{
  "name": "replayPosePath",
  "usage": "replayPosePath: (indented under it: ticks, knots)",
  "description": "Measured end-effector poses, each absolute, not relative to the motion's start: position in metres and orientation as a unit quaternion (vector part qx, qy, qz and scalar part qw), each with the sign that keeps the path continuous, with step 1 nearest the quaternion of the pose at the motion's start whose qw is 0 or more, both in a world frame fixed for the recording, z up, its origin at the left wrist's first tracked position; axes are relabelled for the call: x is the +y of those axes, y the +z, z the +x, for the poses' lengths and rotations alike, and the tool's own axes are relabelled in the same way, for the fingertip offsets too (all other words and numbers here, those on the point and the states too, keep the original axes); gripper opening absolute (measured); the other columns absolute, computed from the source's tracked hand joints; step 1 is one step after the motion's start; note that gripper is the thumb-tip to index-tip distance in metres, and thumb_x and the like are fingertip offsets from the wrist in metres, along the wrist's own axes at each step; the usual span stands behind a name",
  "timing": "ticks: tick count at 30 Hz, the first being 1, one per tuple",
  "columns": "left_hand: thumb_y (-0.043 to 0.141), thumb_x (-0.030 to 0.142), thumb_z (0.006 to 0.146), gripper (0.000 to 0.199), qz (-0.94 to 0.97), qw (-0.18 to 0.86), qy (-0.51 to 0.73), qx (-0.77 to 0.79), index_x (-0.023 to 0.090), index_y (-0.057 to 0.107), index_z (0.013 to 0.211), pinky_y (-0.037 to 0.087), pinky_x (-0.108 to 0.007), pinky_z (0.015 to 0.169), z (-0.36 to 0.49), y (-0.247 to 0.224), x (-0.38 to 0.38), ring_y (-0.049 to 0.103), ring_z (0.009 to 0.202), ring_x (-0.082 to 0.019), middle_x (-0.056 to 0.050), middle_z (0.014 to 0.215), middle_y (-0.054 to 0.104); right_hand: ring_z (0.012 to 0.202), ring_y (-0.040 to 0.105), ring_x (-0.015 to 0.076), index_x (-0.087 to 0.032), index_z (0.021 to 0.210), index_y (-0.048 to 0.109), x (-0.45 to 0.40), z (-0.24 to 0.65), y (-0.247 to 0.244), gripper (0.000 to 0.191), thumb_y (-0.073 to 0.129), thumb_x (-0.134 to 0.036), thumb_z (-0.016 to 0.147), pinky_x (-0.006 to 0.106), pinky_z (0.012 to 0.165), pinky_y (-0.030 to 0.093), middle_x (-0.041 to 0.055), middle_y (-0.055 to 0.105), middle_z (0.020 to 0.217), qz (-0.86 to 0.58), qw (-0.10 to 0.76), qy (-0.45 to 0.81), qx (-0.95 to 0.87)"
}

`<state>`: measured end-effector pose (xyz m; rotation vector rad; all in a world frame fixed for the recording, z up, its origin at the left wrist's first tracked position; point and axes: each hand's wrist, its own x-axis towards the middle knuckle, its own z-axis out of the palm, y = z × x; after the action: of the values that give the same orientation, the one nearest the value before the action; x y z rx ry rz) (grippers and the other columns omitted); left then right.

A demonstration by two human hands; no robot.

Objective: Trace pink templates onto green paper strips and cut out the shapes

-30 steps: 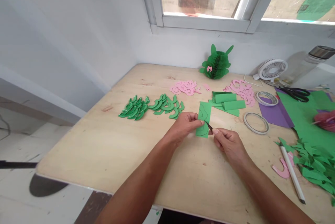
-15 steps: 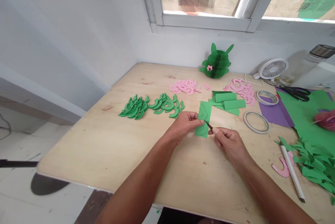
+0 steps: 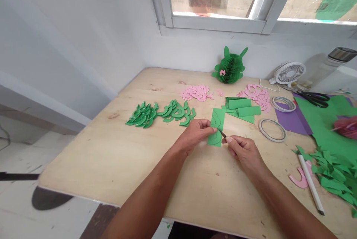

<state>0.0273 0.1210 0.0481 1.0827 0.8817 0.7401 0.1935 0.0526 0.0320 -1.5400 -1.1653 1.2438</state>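
Over the middle of the table, my left hand (image 3: 199,133) pinches a green paper strip (image 3: 216,116) with curved outlines drawn on it. My right hand (image 3: 244,151) is closed on what look like small dark scissors (image 3: 223,134); their handles are hidden in my fingers. The dark tip meets the strip's right edge, close to my left thumb. Left of the hands lie curved green cutouts (image 3: 178,110) and a heap of folded-looking green pieces (image 3: 142,114). Just behind the strip sit stacked folded green papers (image 3: 241,108).
Pink cutouts (image 3: 196,92) lie at the back. A green paper figure (image 3: 230,68) stands by the wall. To the right are tape rolls (image 3: 272,130), black-handled scissors (image 3: 314,98), a white fan (image 3: 288,73), a bottle (image 3: 320,67), green scraps (image 3: 334,175) and a white pen (image 3: 311,183).
The view has shifted very slightly. Both hands, the green paper strip and the scissors hold almost the same position.
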Motion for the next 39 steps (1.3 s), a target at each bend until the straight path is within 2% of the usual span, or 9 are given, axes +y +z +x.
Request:
replayPosePath:
  ticks: [6,13,26,39]
  knots:
    - [0.071,0.035,0.061,0.022,0.493,0.695,0.342,0.397,0.015,0.061,0.058,0.037,-0.023,0.059,0.0265,0.0481,0.1212,0.049,0.057,-0.011,0.001,0.059,0.059,0.045,0.023,0.0075,-0.012,0.081,0.07,0.0524,0.1933,0.0321,0.052,0.058,-0.062,0.076,0.024,0.043,0.015,-0.0066,0.033,0.049,-0.61,0.405,0.498,-0.465]
    - [0.069,0.033,0.062,0.02,0.5,0.693,0.334,0.398,0.014,0.063,0.063,0.038,-0.025,0.061,0.0259,0.0465,0.1221,0.051,0.06,-0.012,-0.001,0.064,0.061,0.044,0.023,0.0071,-0.012,0.082,0.07,0.0524,0.1951,0.0309,0.047,0.059,-0.058,0.079,0.024,0.044,0.015,-0.0069,0.034,0.05,-0.602,0.404,0.513,-0.459]
    - [0.068,0.031,0.064,0.018,0.509,0.689,0.33,0.396,0.014,0.063,0.064,0.039,-0.024,0.061,0.0251,0.0458,0.1224,0.053,0.06,-0.012,0.0,0.063,0.061,0.046,0.021,0.0078,-0.012,0.082,0.068,0.0518,0.195,0.0317,0.049,0.059,-0.06,0.076,0.025,0.045,0.014,-0.0072,0.031,0.05,-0.606,0.4,0.515,-0.455]
    - [0.069,0.032,0.064,0.019,0.5,0.696,0.34,0.388,0.014,0.062,0.063,0.037,-0.023,0.06,0.0256,0.045,0.1229,0.05,0.059,-0.011,0.001,0.063,0.059,0.047,0.022,0.0073,-0.012,0.085,0.069,0.0522,0.1973,0.0288,0.046,0.059,-0.057,0.079,0.025,0.045,0.014,-0.0065,0.032,0.052,-0.606,0.397,0.514,-0.458]
